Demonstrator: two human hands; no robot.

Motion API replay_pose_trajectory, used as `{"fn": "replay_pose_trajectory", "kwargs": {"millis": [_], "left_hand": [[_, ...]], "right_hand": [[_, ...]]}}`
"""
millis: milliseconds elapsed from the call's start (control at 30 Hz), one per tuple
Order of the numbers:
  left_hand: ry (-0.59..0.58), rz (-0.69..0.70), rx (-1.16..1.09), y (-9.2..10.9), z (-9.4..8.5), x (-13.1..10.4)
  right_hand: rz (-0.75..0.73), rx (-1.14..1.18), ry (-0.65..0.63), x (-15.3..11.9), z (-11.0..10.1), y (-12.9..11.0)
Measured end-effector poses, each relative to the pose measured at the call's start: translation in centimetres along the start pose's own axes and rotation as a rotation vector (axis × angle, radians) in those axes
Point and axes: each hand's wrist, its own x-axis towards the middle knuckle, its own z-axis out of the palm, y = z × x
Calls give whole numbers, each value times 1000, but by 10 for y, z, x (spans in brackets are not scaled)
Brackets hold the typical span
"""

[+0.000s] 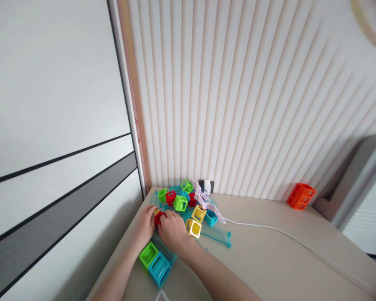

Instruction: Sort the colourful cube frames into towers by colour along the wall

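My left hand [145, 224] and my right hand [174, 231] meet at the left end of the table, fingers closed around a red cube block [158, 218]. A bit of yellow shows at the block's upper edge, beside my left fingertips; my fingers cover most of both. Under my forearms lie a green cube block [148, 253] and a blue cube block [159, 268], side by side. Just right of my right hand are two yellow cube blocks, one [194, 228] nearer and one [198, 213] behind it. A clear blue track piece [217, 235] extends to their right.
Behind my hands sits a pile with green blocks [181, 203], red blocks [171, 198] and a pale purple zigzag piece [210, 205]. A white cable [269, 228] crosses the table [253, 259]. An orange block stack [301, 196] stands by the ribbed wall; a white cabinet [81, 209] borders the left.
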Motion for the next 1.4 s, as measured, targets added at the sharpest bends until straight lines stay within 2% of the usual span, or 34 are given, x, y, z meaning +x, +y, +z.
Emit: {"fn": "replay_pose_trajectory", "kwargs": {"millis": [533, 733, 900, 967, 1067, 1167, 1300, 1400], "left_hand": [[-10, -42, -181, 12, -3, 1], [-20, -28, -211, 11, -12, 0], [-25, -18, -191, 16, -10, -2], [-12, -20, -179, 19, -12, -2], [57, -20, -157, 29, -22, 2], [112, 26, -159, 47, -35, 2], [-27, 99, -334, 72, -41, -4], [-74, -40, -508, 79, -39, -8]], "right_hand": [[62, 174, 167, -17, 12, 7], [93, 308, 296, -21, 1, 10], [119, 798, 499, -23, -7, 14], [171, 889, 519, -22, -8, 17], [188, 932, 499, -24, -8, 20], [129, 950, 483, -27, -11, 18], [29, 934, 466, -29, -13, 11], [-18, 901, 453, -29, -11, 9]]}}
